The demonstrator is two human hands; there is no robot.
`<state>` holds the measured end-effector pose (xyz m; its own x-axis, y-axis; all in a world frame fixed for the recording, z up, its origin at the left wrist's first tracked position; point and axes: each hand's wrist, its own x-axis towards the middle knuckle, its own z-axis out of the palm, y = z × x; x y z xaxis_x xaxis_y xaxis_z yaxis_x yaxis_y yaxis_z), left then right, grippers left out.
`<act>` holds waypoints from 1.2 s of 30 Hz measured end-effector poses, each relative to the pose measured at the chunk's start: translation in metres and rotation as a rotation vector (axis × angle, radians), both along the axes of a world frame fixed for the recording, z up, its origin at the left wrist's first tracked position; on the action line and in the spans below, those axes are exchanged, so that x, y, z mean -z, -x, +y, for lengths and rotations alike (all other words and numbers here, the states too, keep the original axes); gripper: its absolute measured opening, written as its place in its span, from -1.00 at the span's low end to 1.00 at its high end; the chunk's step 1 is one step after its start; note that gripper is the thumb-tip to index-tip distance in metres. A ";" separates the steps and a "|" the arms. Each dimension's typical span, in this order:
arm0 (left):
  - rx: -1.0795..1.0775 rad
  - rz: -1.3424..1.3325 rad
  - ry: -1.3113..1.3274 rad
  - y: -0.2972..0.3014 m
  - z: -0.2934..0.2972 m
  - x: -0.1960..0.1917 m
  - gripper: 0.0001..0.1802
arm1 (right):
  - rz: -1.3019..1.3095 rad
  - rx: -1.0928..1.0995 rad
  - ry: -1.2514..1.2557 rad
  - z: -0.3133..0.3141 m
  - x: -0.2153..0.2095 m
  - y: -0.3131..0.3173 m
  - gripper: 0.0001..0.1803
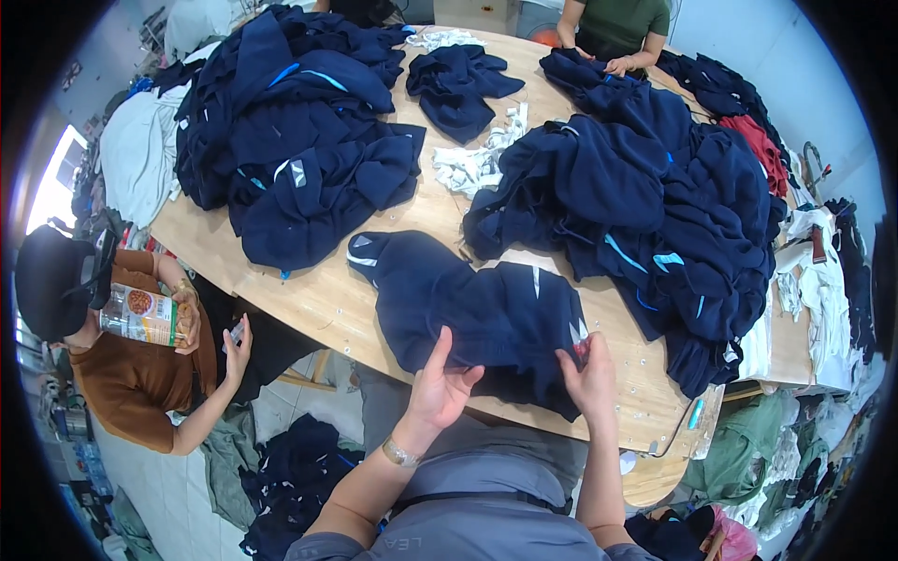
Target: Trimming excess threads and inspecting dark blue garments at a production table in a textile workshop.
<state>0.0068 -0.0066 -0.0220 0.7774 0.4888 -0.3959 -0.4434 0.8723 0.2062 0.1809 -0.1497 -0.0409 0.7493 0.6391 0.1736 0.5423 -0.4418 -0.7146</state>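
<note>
A navy garment (pixel 458 304) with pale grey trim lies spread on the table in front of me. My left hand (pixel 443 388) is raised palm up at the garment's near edge, its fingers apart and nothing in it. At the garment's right end, my right hand (pixel 591 376) is closed round small thread snips (pixel 579 338). Their pale metal tips point away from me over the dark cloth, and a bit of red shows by my fingers. My palm hides the rest of the snips.
Large heaps of navy garments stand at the left (pixel 290 122) and right (pixel 645 196), with white cloth strips (pixel 477 164) between. A person (pixel 131 346) at the left holds a clear jar (pixel 140 316). Another person (pixel 617 37) handles navy cloth across the table. A turquoise tool (pixel 696 414) lies near the right edge.
</note>
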 end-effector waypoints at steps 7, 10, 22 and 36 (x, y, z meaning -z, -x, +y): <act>0.130 -0.023 -0.089 -0.011 -0.009 -0.034 -0.55 | 0.310 -0.320 -0.521 0.039 -0.048 0.040 -0.78; 0.119 0.002 -0.190 -0.006 -0.012 -0.022 -0.64 | 0.362 -0.345 -0.413 0.051 -0.053 0.049 -0.73; -0.057 0.259 -0.143 -0.018 -0.014 -0.028 -0.80 | 0.550 -0.301 -0.419 0.029 -0.049 0.042 -0.72; -0.091 0.237 -0.270 -0.016 -0.017 -0.014 -0.81 | -0.242 -0.385 -0.015 0.035 -0.034 0.041 -0.65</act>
<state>0.0225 -0.0238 -0.0077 0.6281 0.6631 -0.4071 -0.4287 0.7315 0.5301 0.1400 -0.1149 -0.0070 0.3943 0.8593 0.3257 0.8172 -0.1658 -0.5520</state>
